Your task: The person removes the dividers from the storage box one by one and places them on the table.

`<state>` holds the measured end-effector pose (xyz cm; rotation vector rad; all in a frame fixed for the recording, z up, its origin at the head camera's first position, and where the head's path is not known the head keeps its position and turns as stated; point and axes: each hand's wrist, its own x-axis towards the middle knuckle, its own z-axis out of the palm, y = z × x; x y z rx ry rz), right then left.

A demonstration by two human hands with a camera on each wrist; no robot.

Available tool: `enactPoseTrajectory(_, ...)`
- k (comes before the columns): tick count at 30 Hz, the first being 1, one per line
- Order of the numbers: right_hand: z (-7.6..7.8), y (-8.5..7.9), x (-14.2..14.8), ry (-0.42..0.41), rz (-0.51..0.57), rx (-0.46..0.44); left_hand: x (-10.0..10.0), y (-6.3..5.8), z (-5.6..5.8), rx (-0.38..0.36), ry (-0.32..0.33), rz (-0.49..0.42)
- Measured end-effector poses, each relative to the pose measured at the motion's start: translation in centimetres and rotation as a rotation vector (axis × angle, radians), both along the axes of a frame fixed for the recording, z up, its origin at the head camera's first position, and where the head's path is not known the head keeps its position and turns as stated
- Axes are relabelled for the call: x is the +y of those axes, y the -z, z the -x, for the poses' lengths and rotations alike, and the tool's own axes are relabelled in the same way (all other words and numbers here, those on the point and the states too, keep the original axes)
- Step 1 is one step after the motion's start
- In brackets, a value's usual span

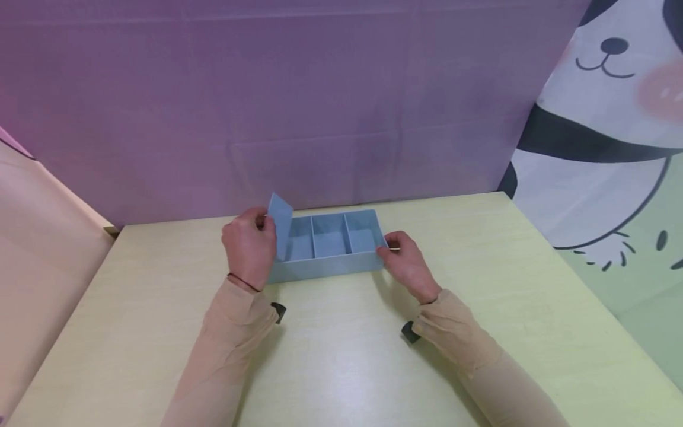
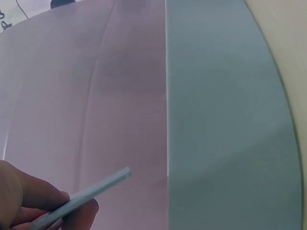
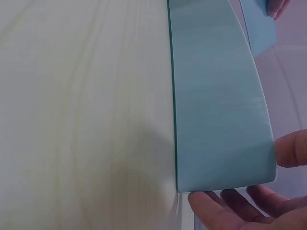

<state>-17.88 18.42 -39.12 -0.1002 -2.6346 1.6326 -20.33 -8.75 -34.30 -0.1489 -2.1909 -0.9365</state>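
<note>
A blue compartment box (image 1: pixel 331 268) stands on the table, its inside split by thin upright dividers. My left hand (image 1: pixel 249 243) is over the box's left end and pinches a flat blue panel (image 1: pixel 281 226) between thumb and fingers. In the head view the panel stands up at a slant above the left compartment; the left wrist view shows this panel (image 2: pixel 86 196) edge-on. At the other end, my right hand (image 1: pixel 408 264) holds the box. The right wrist view has its thumb (image 3: pixel 291 148) at the rim and its fingers (image 3: pixel 216 211) against the end wall.
The pale wooden table (image 1: pixel 341 356) reaches back to a purple sheet (image 1: pixel 320 107). A panda picture (image 1: pixel 603 130) covers the right side wall. Dark wrist cameras stick out from both beige sleeves (image 1: pixel 229 332).
</note>
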Motion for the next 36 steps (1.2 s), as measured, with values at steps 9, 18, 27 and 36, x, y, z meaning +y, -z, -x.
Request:
enactPoseTrajectory(9, -0.1, 0.0, 0.1, -0.001, 0.009, 0.004, 0.5, 0.0, -0.3, -0.076, 0.065, -0.094)
enactPoseTrajectory(18, -0.1, -0.1, 0.1, -0.002, 0.005, -0.005, 1.0, -0.1, -0.7, -0.387, 0.215, -0.395)
enactPoseTrajectory(27, -0.1, -0.2, 0.1, -0.005, 0.013, -0.010, 1.7, -0.1, -1.0, -0.592, 0.298, -0.524)
enactPoseTrajectory(36, -0.2, -0.2, 0.1, -0.009, 0.019, -0.007, 2.1, 0.1, -1.5, -0.746, 0.445, -0.716)
